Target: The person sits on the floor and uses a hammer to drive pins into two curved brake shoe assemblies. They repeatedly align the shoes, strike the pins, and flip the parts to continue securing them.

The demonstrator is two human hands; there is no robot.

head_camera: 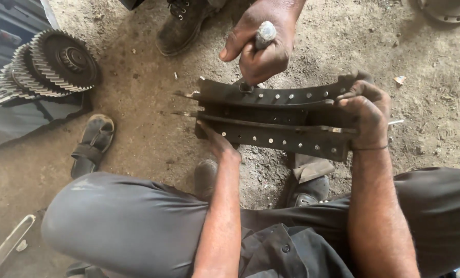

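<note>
Brake shoe (276, 121) at frame centre, steadied over the dirt floor (137, 103): left hand (217, 144) fingers wrapped under its left end, right hand (366, 110) fingers clamped on its right end. Co-worker's hand (258, 49) setting punch (261, 46) on a rivet hole. Next: holding firm, keeping fingers away from the punch.

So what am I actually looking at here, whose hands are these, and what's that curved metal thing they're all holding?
There is one picture, taken by a camera worn on a person's head, looking down past their knees at a dirt floor. The two arms rising from the bottom edge belong to that person. Their left hand grips the near left end of a curved metal brake shoe with rows of rivet holes, and their right hand clasps its right end, so it is held off the ground. The hand at the top belongs to a second person, who presses a metal punch down onto the shoe. Around them lie a stack of gears at the left, a sandal, and the other person's boot.
</note>
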